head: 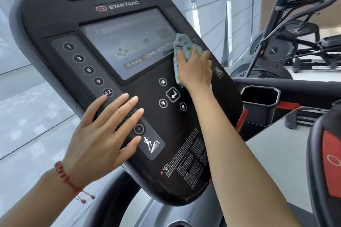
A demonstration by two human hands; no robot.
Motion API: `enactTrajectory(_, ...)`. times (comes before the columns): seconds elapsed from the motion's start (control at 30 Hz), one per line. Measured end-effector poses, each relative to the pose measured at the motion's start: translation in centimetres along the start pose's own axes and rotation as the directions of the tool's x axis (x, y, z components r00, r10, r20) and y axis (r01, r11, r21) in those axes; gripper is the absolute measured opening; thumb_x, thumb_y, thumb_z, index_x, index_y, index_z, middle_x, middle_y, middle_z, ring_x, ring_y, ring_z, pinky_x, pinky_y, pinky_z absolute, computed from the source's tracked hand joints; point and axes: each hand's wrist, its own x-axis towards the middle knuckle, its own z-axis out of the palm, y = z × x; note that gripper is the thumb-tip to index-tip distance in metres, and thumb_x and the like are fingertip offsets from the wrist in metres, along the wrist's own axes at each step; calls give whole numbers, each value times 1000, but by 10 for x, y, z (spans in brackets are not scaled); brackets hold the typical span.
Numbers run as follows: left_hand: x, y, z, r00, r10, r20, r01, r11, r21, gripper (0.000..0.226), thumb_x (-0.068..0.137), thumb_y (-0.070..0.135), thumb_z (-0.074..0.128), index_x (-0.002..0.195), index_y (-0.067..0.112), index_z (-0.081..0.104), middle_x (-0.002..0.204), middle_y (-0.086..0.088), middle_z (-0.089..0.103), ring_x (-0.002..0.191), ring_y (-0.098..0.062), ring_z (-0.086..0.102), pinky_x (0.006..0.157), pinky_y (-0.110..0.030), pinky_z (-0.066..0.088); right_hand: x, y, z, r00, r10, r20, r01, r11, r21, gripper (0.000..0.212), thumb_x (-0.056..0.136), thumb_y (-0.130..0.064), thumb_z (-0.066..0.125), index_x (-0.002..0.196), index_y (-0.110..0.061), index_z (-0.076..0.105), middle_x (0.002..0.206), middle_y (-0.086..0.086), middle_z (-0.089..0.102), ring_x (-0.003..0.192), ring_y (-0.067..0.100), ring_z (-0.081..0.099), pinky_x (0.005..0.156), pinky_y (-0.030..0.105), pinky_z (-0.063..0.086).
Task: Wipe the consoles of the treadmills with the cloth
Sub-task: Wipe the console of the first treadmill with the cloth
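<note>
A black Star Trac treadmill console (pixel 60 16) fills the middle of the head view, tilted, with a grey screen (pixel 125 42) and numbered buttons down its left side. My right hand (pixel 196 71) presses a pale cloth with coloured spots (pixel 184 44) flat against the console at the screen's lower right corner. My left hand (pixel 103 134) lies flat with fingers spread on the lower left button strip, beside the incline symbol, holding nothing. A red bracelet circles my left wrist.
A black cup holder (pixel 260 97) and handrail (pixel 295 84) sit just right of the console. Other exercise machines (pixel 287 42) stand further right. Another machine's console with a red button (pixel 330 164) juts in at the right edge. A window wall lies behind.
</note>
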Motion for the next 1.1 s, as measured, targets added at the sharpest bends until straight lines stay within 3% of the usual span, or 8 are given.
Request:
enactTrajectory(0.13, -1, -1, 0, 1000, 9, -12, -9, 1000, -13, 46, 95, 34, 38, 121, 6, 62, 135, -14, 51, 127, -27, 44, 106, -50, 30, 1, 28, -5, 1000, -18, 0, 18, 1000, -12, 55, 91, -53, 29, 135, -20, 37, 129, 14, 38, 117, 34, 40, 99, 45, 33)
enactTrajectory(0.23, 0, -4, 0, 1000, 3, -18, -3, 1000, -26, 47, 95, 36, 37, 121, 6, 63, 135, -14, 50, 127, -27, 45, 105, -50, 31, -2, 79, -14, 977, 205, -51, -207, 978, -33, 57, 91, -54, 28, 138, -22, 34, 130, 15, 38, 116, 35, 40, 99, 45, 34)
enactTrajectory(0.33, 2, -10, 0, 999, -5, -39, 4, 1000, -28, 47, 95, 36, 38, 119, 5, 64, 133, -14, 53, 125, -27, 46, 104, -50, 31, -7, 114, -21, 909, 404, -104, -410, 911, -42, 56, 91, -53, 28, 136, -19, 36, 130, 19, 37, 116, 39, 40, 98, 45, 34)
enactTrajectory(0.47, 5, -28, -3, 997, -41, -72, 41, 999, -2, 48, 95, 37, 38, 117, 4, 65, 131, -15, 54, 125, -27, 44, 107, -50, 26, 8, 108, -18, 868, 479, -132, -487, 872, -37, 56, 91, -49, 30, 132, -11, 39, 133, 20, 36, 117, 40, 39, 97, 46, 34)
enactTrajectory(0.57, 10, -42, -4, 993, -77, -94, 77, 997, 3, 50, 96, 37, 36, 116, 3, 65, 131, -16, 54, 124, -28, 44, 107, -52, 26, 26, 89, -14, 888, 442, -128, -449, 893, -26, 57, 91, -49, 29, 132, -10, 39, 135, 19, 34, 120, 39, 38, 98, 47, 35)
enactTrajectory(0.77, 14, -45, 3, 990, -68, -121, 65, 997, -27, 51, 95, 35, 32, 114, 3, 67, 130, -15, 54, 124, -28, 44, 106, -51, 26, 82, 17, 2, 969, 233, -81, -231, 972, 34, 60, 92, -52, 29, 136, -12, 36, 139, 17, 31, 124, 37, 35, 100, 48, 33)
enactTrajectory(1.0, 14, -46, 4, 985, -73, -153, 66, 996, -52, 49, 94, 35, 34, 111, 4, 68, 129, -14, 55, 123, -27, 46, 106, -48, 26, 135, -80, 21, 1000, -8, -14, 9, 998, 62, 56, 92, -51, 31, 135, -16, 38, 139, 13, 31, 124, 34, 34, 104, 47, 31)
enactTrajectory(1.1, 13, -46, 4, 986, -75, -149, 69, 997, -46, 48, 93, 34, 35, 111, 4, 69, 129, -14, 56, 122, -27, 47, 105, -49, 28, 137, -82, 22, 996, -90, 5, 90, 996, 27, 57, 92, -52, 29, 137, -17, 35, 139, 13, 31, 125, 34, 34, 104, 47, 32)
